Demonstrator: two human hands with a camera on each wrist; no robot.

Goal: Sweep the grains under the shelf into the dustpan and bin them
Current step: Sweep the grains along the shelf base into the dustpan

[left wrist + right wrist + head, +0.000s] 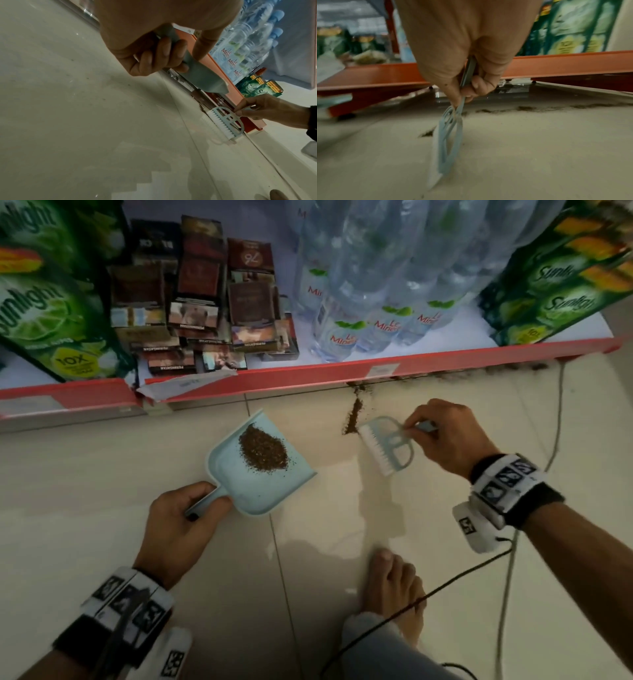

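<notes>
Down on the tiled floor, the left hand is gripping the handle of a pale blue dustpan, fingers curled round it; the wrist view shows the same wrapped grip. A brown heap of grains is already sitting in the pan. At about 3 o'clock from the pan, and apart from it, the right hand is pinching the thin handle of a small blue brush, its white bristles facing the pan. A narrow streak of swept grains is lying just beside the bristles, at 11 o'clock from the brush, running up to the red shelf edge. More grains are trailing along under that edge toward 2 o'clock of the right hand. Water bottles are standing on the shelf above.
</notes>
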